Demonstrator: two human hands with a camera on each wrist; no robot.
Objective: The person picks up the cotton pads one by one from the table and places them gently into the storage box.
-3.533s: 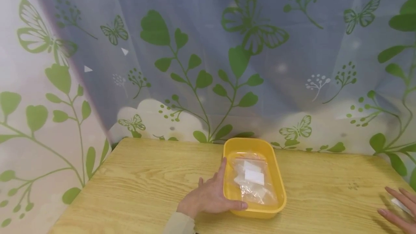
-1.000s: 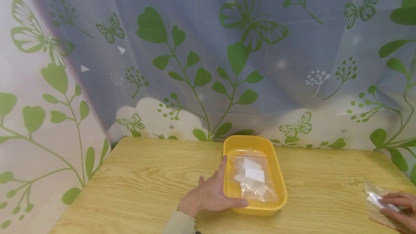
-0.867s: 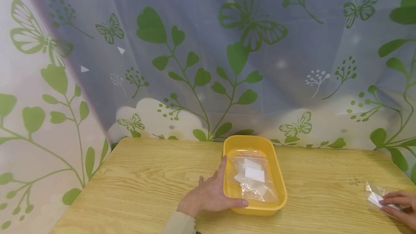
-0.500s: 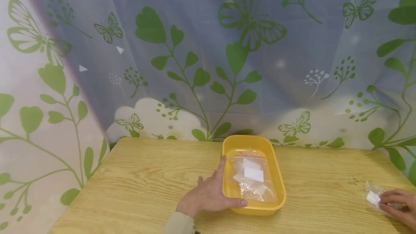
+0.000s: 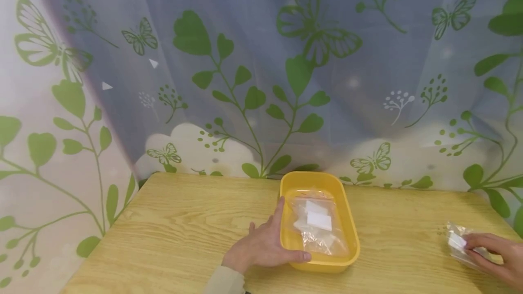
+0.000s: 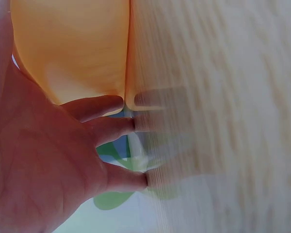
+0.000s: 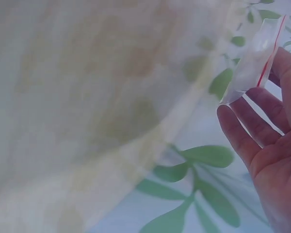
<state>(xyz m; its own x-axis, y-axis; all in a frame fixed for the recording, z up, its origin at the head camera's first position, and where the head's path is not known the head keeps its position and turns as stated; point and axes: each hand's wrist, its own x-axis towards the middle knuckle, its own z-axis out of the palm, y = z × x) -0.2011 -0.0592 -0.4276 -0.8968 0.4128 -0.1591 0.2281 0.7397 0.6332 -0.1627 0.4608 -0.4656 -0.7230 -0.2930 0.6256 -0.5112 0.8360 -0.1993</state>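
A yellow plastic tray stands near the middle of the table. Several clear zip bags with white slips lie inside it, overlapping. My left hand rests against the tray's near left corner, thumb over the front rim and index finger along the left side. In the left wrist view, its other fingers extend straight down to the tabletop beside the tray's outer wall. At the right, my right hand pinches a small clear zip bag with a white slip in it. The bag's red seal line shows in the right wrist view.
The wood-grain table backs onto a blue-grey curtain printed with green leaves and butterflies. A paler printed curtain hangs on the left. The tray's far end stands close to the back curtain.
My right hand, earlier spread over a white thing at the right edge, has come to pinch the zip bag and has shifted left with it. Left hand and tray look unmoved.
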